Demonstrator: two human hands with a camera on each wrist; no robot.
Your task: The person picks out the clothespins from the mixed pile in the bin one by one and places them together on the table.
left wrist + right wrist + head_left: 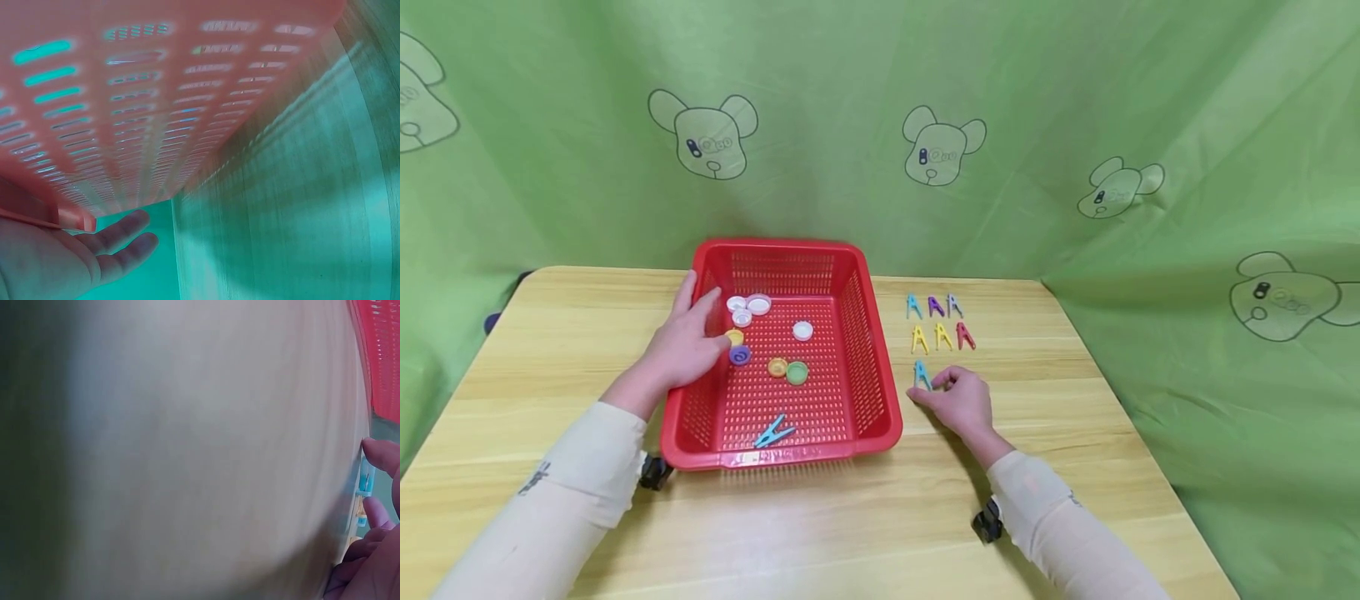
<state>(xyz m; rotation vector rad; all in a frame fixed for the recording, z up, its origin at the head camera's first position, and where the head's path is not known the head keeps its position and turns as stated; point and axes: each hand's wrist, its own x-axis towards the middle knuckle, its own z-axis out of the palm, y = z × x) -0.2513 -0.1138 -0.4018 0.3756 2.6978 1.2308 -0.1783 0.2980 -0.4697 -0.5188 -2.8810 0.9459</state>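
A red basket (880, 429) with slotted walls stands on the wooden table. My left hand (681, 348) lies over its left rim, some fingertips reaching inside near a yellow cap (734, 337) and a purple cap (740, 356). Two fingers (128, 253) extend straight outside the wall in the left wrist view. Right of the basket, my right hand (958, 402) is at a blue clothespin (922, 372); thumb and forefinger lie either side of its lower end. The right wrist view shows small gaps between those fingertips and the blue clothespin (366, 475). The other fingers are curled.
Beyond that clothespin lie two rows of clothespins: blue (913, 306), purple (935, 306), grey (954, 306), two yellow (919, 338) and red (966, 336). Inside the basket are white caps (802, 331), an orange cap (777, 367), a green cap (797, 372) and another blue clothespin (772, 433).
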